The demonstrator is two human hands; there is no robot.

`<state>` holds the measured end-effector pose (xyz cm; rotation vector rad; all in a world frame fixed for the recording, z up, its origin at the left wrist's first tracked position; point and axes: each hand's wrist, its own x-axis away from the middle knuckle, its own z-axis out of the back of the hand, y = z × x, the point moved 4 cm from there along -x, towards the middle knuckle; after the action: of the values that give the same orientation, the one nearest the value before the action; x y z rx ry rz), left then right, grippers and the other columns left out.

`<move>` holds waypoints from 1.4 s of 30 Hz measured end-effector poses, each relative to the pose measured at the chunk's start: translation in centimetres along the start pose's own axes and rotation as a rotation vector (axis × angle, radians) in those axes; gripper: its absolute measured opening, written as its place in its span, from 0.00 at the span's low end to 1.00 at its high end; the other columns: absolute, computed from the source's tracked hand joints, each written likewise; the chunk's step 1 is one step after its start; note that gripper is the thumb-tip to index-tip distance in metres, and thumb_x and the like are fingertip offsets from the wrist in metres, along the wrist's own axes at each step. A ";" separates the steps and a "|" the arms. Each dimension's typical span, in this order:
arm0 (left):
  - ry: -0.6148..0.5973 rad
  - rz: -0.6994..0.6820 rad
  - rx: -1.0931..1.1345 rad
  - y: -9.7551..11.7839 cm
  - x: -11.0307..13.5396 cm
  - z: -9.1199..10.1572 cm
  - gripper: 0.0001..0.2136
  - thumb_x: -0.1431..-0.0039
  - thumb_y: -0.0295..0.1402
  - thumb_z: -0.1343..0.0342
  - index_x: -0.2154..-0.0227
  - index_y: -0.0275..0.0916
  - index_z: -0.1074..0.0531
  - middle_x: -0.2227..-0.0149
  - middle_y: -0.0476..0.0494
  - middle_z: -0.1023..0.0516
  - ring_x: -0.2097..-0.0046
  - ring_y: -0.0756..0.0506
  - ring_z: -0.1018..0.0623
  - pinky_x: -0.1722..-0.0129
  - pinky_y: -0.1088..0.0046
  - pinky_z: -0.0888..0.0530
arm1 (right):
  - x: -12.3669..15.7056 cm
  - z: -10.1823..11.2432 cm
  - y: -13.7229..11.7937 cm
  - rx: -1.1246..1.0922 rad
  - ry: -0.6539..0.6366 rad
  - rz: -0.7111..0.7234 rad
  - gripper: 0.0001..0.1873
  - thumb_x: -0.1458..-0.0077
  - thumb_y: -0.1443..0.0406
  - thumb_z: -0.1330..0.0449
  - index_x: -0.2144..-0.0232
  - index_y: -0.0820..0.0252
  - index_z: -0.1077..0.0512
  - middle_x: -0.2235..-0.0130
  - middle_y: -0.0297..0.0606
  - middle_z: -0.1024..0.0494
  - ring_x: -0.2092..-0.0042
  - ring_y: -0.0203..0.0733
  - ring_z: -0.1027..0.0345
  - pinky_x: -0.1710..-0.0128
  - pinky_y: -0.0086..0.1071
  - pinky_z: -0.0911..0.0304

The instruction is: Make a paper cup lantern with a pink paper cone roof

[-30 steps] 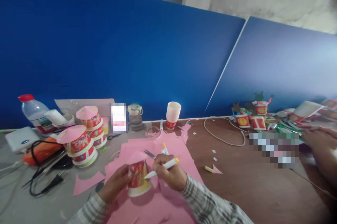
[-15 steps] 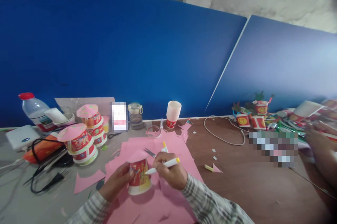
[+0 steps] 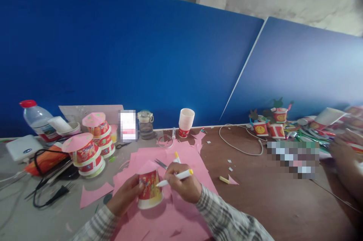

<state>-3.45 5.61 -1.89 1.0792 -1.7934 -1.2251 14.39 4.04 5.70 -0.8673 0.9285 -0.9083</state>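
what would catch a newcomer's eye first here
The huge blue partition fills the background. Low in the middle, the left hand grips a red paper cup over pink paper, while the right hand holds a white marker against its side. Left of them stand stacked cups with pink lids.

A: Where does the one view sit?
B: On the person's head, close above the near edge of the table (image 3: 269, 203), facing forward and down toward the blue partition (image 3: 141, 63) along its far edge.

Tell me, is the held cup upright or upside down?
Upside down: the cup in the left hand has its wide rim at the bottom, narrow end up.
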 end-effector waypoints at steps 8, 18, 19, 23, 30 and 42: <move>0.004 0.000 0.006 0.1 0.0 0.0 0.21 0.64 0.41 0.40 0.64 0.39 0.30 0.68 0.42 0.22 0.63 0.35 0.27 0.64 0.56 0.30 | 0.1 -0.1 0.0 0.034 -0.024 0.037 0.09 0.54 0.71 0.45 0.82 0.61 0.28 0.80 0.30 0.30 0.76 0.35 0.37 0.75 0.25 0.41; 0.056 -0.014 -0.055 -0.1 -0.2 0.2 0.21 0.67 0.42 0.38 0.66 0.40 0.29 0.67 0.43 0.22 0.61 0.35 0.28 0.62 0.56 0.31 | 0.3 -0.4 -0.7 0.097 -0.048 0.120 0.11 0.54 0.73 0.44 0.83 0.59 0.29 0.81 0.29 0.30 0.76 0.36 0.37 0.70 0.27 0.39; 0.059 -0.020 -0.059 -0.1 -0.2 0.2 0.21 0.67 0.42 0.38 0.66 0.40 0.29 0.67 0.43 0.22 0.61 0.35 0.28 0.61 0.56 0.31 | 0.4 -0.5 -0.8 0.103 -0.072 0.136 0.11 0.55 0.73 0.43 0.84 0.58 0.29 0.82 0.28 0.31 0.77 0.35 0.38 0.70 0.27 0.39; 0.067 -0.016 -0.065 0.1 -0.2 0.1 0.21 0.67 0.42 0.39 0.67 0.40 0.29 0.68 0.43 0.22 0.61 0.35 0.28 0.62 0.57 0.31 | 0.5 -0.6 -1.0 0.137 -0.073 0.161 0.11 0.53 0.72 0.44 0.84 0.58 0.30 0.81 0.29 0.30 0.76 0.36 0.37 0.70 0.28 0.39; 0.072 -0.011 -0.062 0.2 -0.2 0.0 0.22 0.67 0.42 0.39 0.66 0.39 0.29 0.69 0.42 0.21 0.62 0.34 0.27 0.64 0.56 0.30 | 0.5 -0.7 -1.3 0.183 -0.096 0.209 0.12 0.54 0.73 0.43 0.85 0.57 0.31 0.83 0.27 0.32 0.77 0.35 0.38 0.68 0.28 0.39; 0.062 -0.035 -0.088 0.1 -0.4 0.1 0.21 0.65 0.41 0.39 0.64 0.40 0.30 0.67 0.43 0.22 0.61 0.35 0.28 0.62 0.57 0.31 | 0.6 -0.6 -1.7 0.205 -0.070 0.241 0.12 0.52 0.74 0.45 0.83 0.58 0.31 0.81 0.30 0.30 0.75 0.37 0.36 0.68 0.29 0.39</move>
<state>-3.38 6.02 -1.88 1.0910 -1.6651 -1.2661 13.59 2.72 6.88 -0.5943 0.8424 -0.7451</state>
